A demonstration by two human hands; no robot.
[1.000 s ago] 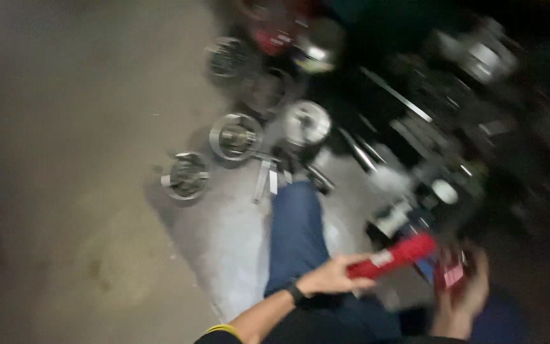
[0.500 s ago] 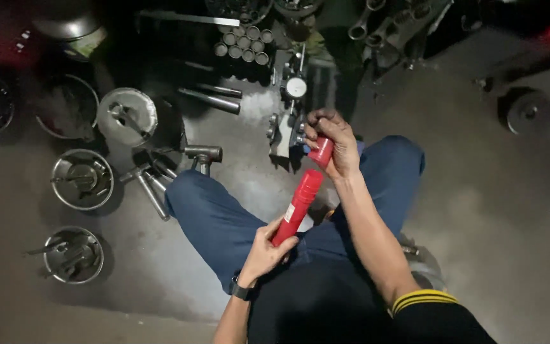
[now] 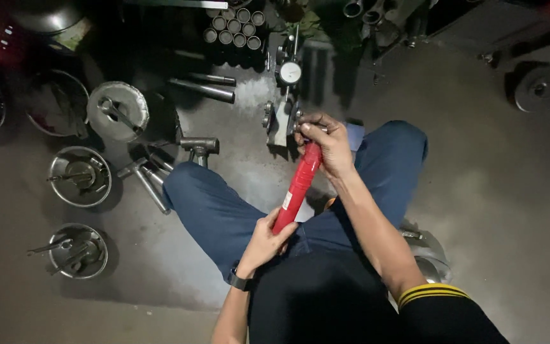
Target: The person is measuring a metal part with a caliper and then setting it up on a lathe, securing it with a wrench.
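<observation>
While the person sits cross-legged on the concrete floor (image 3: 510, 191), both hands hold one red cylinder (image 3: 297, 188), which slants across the lap between the blue-trousered knees. Left hand (image 3: 263, 242): fingers wrapped around the cylinder's lower end. Right hand (image 3: 327, 141): fingers curled closed over its upper end, just beside an upright metal fixture (image 3: 280, 118) that carries one round dial gauge (image 3: 289, 72).

Containers, left of the knees: three round metal bowls in view on the lit floor. The nearest bowl (image 3: 77, 250) holds several slim tools, count unclear; the middle bowl (image 3: 80, 176) holds a small metal part and a rod; the far bowl (image 3: 118, 109) holds one wrench-like tool. Two darker dishes (image 3: 55, 111) lie farther left, their contents too dim to tell.

Loose items: about nine short tubes (image 3: 235, 27) standing bundled on end at the top, two steel rods (image 3: 204, 86) lying side by side, and one T-shaped fitting (image 3: 198, 148) near the left knee.
</observation>
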